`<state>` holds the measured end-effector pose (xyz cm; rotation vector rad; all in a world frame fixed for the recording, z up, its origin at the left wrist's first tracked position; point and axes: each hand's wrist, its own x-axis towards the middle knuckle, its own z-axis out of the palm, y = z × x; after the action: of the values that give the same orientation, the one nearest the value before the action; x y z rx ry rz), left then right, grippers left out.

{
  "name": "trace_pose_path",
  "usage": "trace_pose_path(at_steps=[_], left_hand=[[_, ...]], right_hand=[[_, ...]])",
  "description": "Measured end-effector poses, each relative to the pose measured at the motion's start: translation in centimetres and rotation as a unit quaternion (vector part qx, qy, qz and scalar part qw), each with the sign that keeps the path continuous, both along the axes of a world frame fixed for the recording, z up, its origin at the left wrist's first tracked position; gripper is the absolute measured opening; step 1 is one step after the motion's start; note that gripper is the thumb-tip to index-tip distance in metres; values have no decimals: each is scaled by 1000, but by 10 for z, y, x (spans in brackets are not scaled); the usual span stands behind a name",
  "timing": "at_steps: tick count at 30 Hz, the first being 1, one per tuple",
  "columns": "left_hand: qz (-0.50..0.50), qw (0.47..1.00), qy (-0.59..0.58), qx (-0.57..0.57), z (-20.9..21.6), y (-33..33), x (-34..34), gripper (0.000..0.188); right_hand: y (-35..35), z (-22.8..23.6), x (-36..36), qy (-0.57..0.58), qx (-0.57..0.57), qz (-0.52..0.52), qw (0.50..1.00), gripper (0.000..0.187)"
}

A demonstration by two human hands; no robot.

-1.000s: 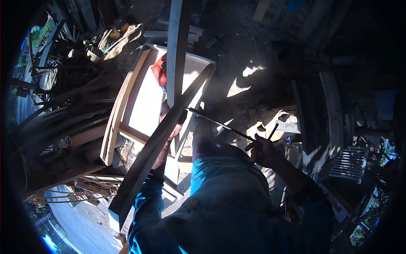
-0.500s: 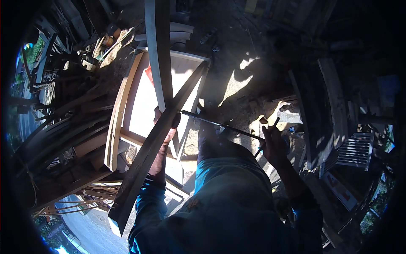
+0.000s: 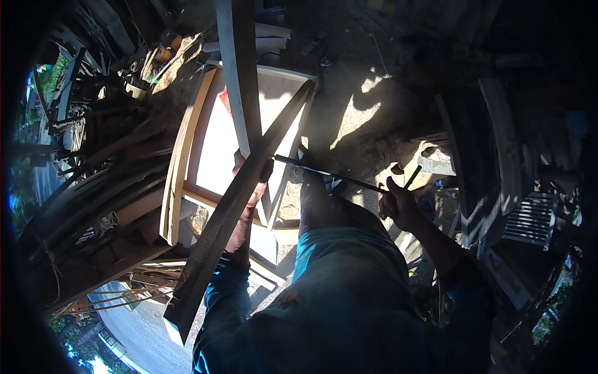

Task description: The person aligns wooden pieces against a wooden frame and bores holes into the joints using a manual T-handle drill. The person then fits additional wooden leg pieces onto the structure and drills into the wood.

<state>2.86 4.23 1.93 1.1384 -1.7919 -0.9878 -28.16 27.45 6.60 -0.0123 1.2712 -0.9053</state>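
My right hand (image 3: pixel 400 206) is closed around the end of what looks like a thin frame saw (image 3: pixel 333 174), seen nearly edge-on. A short crosspiece sticks up past my fingers. The saw's far end meets a long dark wooden beam (image 3: pixel 218 243), which slants from upper right to lower left. Near where that beam crosses another long plank (image 3: pixel 240 81), my left hand (image 3: pixel 257 189) is wrapped around the beam from below. Much of this hand is hidden behind the wood. Behind both lies a pale panel in a wooden frame (image 3: pixel 179 162), with a small red patch on it.
Stacked boards (image 3: pixel 93 193) and loose timber fill the left side. On the right stand dark upright planks (image 3: pixel 498 143) and a slatted piece (image 3: pixel 531 219). Sunlit ground (image 3: pixel 355 118) shows ahead, and a paved road (image 3: pixel 128 324) runs at lower left.
My right hand has come a little closer to the beam, so less of the saw's length shows. The whole view has shifted slightly. My left hand keeps its hold.
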Motion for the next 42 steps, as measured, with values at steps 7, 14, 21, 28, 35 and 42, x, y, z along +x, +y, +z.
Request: trace_pose_path(at_steps=[7,14,21,28,35,42], left_hand=[[1,988,101,120,20,5,-3,31],[0,996,17,91,-9,7,14,40],[-6,990,-32,137,21,5,6,36],[15,967,120,223,18,3,-6,34],[24,915,255,311,17,8,-8,32],[74,913,238,321,13,2,3,43]], right_hand=[[-4,55,38,-21,164,-176,970,50],[47,37,36,552,-286,101,777,70],[12,34,-13,821,-243,309,414,55],[-12,3,-14,610,-351,180,687,52],[-8,35,9,-138,49,21,989,44],[35,47,47,505,-293,-46,810,62]])
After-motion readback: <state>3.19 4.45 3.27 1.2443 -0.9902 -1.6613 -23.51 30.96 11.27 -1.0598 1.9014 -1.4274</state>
